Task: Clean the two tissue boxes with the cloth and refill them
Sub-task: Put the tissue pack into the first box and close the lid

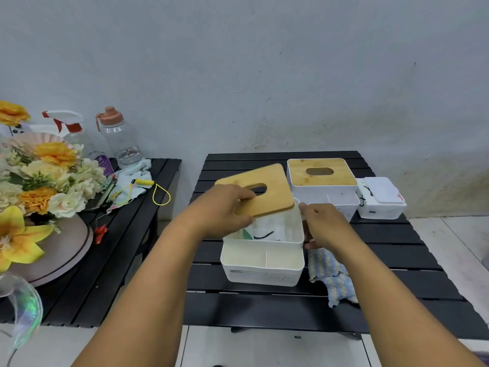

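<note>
Nearest the person, below both sets of fingers, the black slatted table (264,308) carries the near tissue box (262,271), white, with its divided front tray facing the person. Just under the fingers of the right hand (325,226), the striped cloth (333,274) lies crumpled on the slats, just beside the box's right side. That hand's thumb and fingers are curled round the box's right wall. Between the two hands, a tissue pack (267,229) sits in the open rear compartment. The left hand (225,207) grips the bamboo lid (267,189) by its near left edge, fingers curled over the top toward the oval slot. The lid is tilted above the box's back, not seated.

Beyond the right fingertips stands the second tissue box (344,205), its own lid (321,172) in place, and a white lidded container (381,200) sits just right of it. Well left of the left hand's fingers, flowers (47,176), a spray bottle (74,131) and a water bottle (119,136) crowd a side table (105,274).
</note>
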Tool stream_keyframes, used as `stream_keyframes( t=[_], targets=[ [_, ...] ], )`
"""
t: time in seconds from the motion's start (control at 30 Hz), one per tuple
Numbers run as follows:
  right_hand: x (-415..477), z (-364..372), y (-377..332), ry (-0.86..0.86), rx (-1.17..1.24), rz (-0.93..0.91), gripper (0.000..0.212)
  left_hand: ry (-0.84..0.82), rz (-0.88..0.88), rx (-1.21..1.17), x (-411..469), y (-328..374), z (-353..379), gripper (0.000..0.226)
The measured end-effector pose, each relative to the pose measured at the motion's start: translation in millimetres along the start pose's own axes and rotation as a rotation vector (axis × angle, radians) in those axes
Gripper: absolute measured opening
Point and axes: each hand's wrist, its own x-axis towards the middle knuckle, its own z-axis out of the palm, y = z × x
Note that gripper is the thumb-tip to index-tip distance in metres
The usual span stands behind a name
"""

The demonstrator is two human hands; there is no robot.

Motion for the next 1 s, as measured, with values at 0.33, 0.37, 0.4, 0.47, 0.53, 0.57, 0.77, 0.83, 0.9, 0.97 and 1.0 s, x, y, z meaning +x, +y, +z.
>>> stream_keyframes(
  t=[0.33,0.37,0.4,0.47,0.53,0.57,0.77,0.83,0.9,0.97,1.0],
  targets=[
    [2,-4,-3,-0.024,0.112,0.083,0.049,-0.187,0.046,0.100,10,5,24,0.035],
    [2,-4,-3,-0.028,0.115,0.080,0.048,-0.193,0.042,0.104,11,5,25,0.035],
    [2,-4,-3,-0.036,0.121,0.074,0.047,-0.196,0.039,0.107,11,5,25,0.035],
    [2,-3,-2,-0.056,0.124,0.049,0.044,-0.205,0.036,0.113,12,4,25,0.035],
    [1,-2,-2,-0.071,0.116,0.029,0.044,-0.212,0.034,0.126,12,4,24,0.035],
    [0,-2,-2,-0.077,0.110,0.022,0.044,-0.215,0.035,0.130,12,4,24,0.035],
    [-1,0,-3,-0.089,0.073,-0.006,0.043,-0.237,0.040,0.139,11,5,22,0.047],
    [0,0,-3,-0.091,0.075,-0.008,0.043,-0.244,0.036,0.132,10,6,22,0.048],
    [1,1,-3,-0.092,0.081,-0.009,0.043,-0.246,0.039,0.126,10,6,21,0.049],
    [1,2,-2,-0.092,0.082,-0.010,0.043,-0.246,0.036,0.117,10,6,20,0.051],
    [2,2,-2,-0.091,0.082,-0.009,0.043,-0.247,0.032,0.112,10,6,20,0.052]
  ],
)
